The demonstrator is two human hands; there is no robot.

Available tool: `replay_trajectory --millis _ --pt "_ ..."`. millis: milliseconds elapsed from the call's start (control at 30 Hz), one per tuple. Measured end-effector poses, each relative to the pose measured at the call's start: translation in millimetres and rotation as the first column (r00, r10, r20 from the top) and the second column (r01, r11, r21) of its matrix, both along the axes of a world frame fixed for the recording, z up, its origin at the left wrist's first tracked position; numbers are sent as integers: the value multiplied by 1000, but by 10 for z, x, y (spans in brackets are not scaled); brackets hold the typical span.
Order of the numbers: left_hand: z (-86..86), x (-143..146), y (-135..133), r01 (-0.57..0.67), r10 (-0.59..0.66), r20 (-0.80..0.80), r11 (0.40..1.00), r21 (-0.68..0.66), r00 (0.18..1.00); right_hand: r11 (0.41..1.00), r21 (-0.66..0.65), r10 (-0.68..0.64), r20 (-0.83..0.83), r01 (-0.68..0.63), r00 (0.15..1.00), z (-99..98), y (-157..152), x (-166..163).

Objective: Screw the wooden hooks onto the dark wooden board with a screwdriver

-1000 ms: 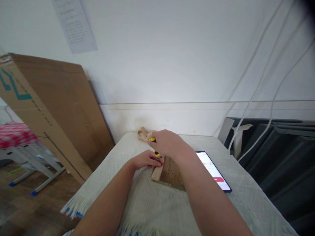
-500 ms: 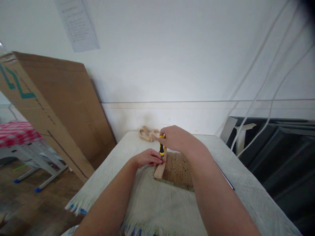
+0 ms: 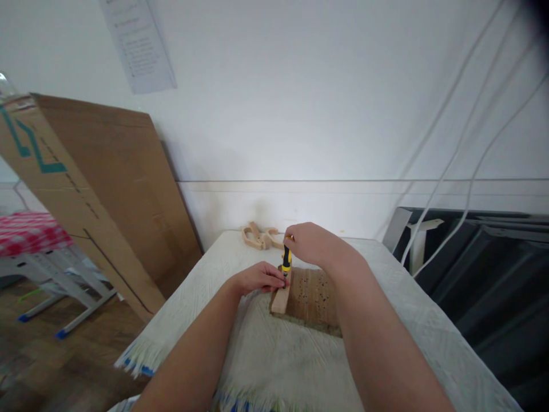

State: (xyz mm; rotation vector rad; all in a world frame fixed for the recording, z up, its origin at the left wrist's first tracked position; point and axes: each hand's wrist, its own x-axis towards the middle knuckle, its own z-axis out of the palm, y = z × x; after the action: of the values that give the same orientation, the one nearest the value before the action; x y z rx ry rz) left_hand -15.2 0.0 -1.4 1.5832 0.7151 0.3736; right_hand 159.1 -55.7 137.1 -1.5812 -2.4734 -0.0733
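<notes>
My right hand (image 3: 312, 242) is closed round the handle of a yellow-and-black screwdriver (image 3: 286, 261), which stands nearly upright. Its tip points down at a pale wooden strip (image 3: 281, 301) lying along the left edge of a brown wooden board (image 3: 309, 297) with many small dark holes. Beside the tip is my left hand (image 3: 261, 277), its thumb and fingers pinched together at the strip. Whatever sits between those fingertips is too small to make out. My right forearm hides the board's right part.
Curved pale wooden pieces (image 3: 257, 236) lie at the table's back edge against the wall. A white fringed cloth (image 3: 253, 343) covers the table. On the left leans a large cardboard box (image 3: 124, 189); dark panels (image 3: 484, 257) and hanging white cables (image 3: 461, 134) are on the right.
The screwdriver's handle has tilted slightly to the right, and my right hand has shifted with it. My left hand keeps its place by the tip. The whole view has moved a little.
</notes>
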Motion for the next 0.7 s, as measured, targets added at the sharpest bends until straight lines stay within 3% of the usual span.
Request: replay_trajectory --millis 133,467,700 --pt "3 -8 1 15 -15 8 1000 3 1000 998 -1 -68 -54 68 996 10 -1 -22" --pt "-17 -3 18 22 -22 19 1000 6 1000 999 -29 32 -23 -33 999 -9 23 -1" --pt "-36 -16 32 -2 2 -10 1000 2 1000 998 -10 -55 -51 54 997 -30 45 4"
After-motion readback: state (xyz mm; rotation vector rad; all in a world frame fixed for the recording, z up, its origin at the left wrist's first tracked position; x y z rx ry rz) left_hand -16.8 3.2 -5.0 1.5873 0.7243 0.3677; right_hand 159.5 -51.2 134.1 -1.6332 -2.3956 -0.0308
